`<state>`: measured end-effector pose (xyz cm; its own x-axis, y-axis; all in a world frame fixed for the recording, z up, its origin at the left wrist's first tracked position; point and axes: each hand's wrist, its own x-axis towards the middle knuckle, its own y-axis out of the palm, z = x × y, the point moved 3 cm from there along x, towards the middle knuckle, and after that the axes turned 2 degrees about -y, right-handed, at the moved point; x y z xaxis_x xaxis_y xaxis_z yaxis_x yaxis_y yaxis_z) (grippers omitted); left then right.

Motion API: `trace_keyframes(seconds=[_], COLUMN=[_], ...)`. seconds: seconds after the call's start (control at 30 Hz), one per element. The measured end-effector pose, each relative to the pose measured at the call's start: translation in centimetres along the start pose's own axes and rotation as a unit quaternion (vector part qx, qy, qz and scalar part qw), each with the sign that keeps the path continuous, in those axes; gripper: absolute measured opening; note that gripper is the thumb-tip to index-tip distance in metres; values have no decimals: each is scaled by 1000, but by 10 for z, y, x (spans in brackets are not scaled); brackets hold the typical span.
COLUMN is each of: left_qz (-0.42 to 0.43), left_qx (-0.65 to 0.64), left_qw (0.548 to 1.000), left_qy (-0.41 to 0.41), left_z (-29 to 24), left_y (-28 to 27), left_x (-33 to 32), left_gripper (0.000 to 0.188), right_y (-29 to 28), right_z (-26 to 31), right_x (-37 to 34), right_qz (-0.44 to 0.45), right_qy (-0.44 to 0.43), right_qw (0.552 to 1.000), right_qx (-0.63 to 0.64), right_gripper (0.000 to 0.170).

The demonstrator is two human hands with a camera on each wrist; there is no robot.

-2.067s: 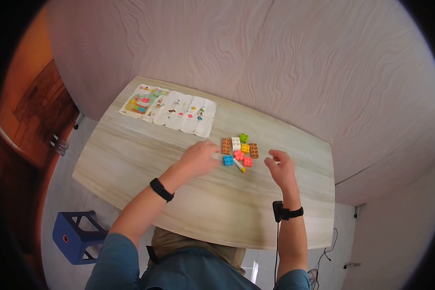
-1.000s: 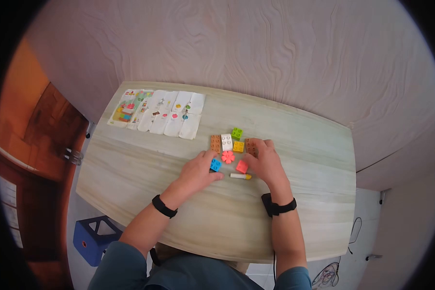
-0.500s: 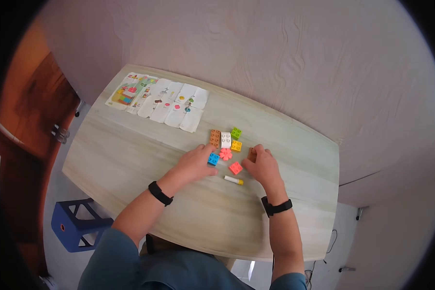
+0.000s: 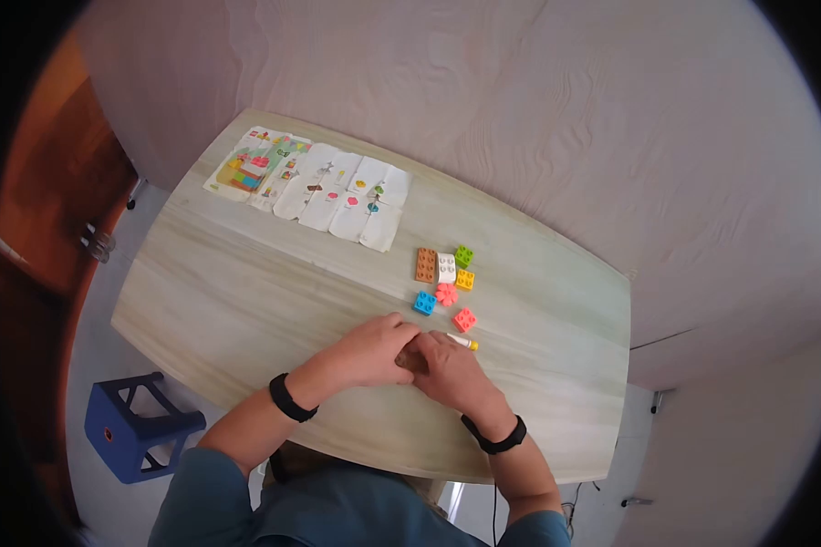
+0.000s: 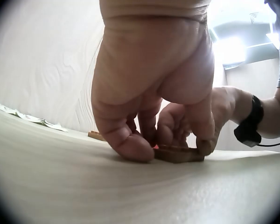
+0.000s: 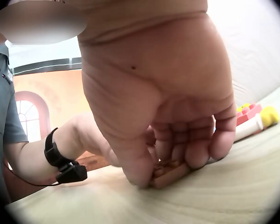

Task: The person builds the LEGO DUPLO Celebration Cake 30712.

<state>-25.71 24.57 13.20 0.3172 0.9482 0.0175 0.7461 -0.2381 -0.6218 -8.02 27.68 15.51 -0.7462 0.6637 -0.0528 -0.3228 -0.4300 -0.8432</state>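
Right hand (image 4: 453, 374) grips a flat, studded brown brick (image 6: 171, 176).

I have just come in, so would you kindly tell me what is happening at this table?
A person grips one brown brick with the left hand and right hand together, low over the table. Beyond the hands lie a second brown brick, a white brick, some smaller coloured bricks and a coral flower piece. A creased picture sheet is spread farther off to the left.
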Motion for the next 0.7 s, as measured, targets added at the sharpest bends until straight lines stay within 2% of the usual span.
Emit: trace_keyframes(seconds=[0.07, 0.1, 0.17, 0.23, 0.27, 0.33, 0.43, 0.47, 0.53, 0.7], left_qz=[27, 25, 39, 23, 11, 14, 24, 28, 23, 12], left_qx=[31, 23, 64, 70, 82, 73, 62, 57, 65, 87], left_qw=[999, 999, 997, 997, 997, 997, 998, 998, 998, 996], left_qy=[-26, -28, -2, 4, 11, 15, 13, 4, 2, 4], left_z=[5, 7, 7, 10, 10, 12, 12, 13, 15, 11], left_y=[5, 6, 9, 17, 19, 19, 14, 13, 11, 9], left_x=[-2, -4, -4, -3, -1, 1, 3, 3, 4, 12], left_gripper=[53, 53, 37, 33, 30, 29, 30, 31, 31, 31], right_y=[-4, -12, -33, -61, -70, -86, -82, -79, -67, -53], right_z=[2, 0, 0, -10, -19, -36, -57, -57, -55, -55], right_x=[4, 2, -2, 1, 5, 14, 26, 29, 32, 32], right_qz=[25, 38, 54, -9, -8, -110, -151, -151, -71, -27], right_qy=[-5, 2, 14, 129, 132, 133, 178, 181, 217, 206], right_qw=[1000, 999, 996, 986, 985, 984, 972, 972, 973, 978], right_qx=[-9, 29, 65, 108, 107, 50, 18, 21, 14, -5], right_gripper=[35, 32, 30, 29, 29, 35, 39, 39, 45, 45])
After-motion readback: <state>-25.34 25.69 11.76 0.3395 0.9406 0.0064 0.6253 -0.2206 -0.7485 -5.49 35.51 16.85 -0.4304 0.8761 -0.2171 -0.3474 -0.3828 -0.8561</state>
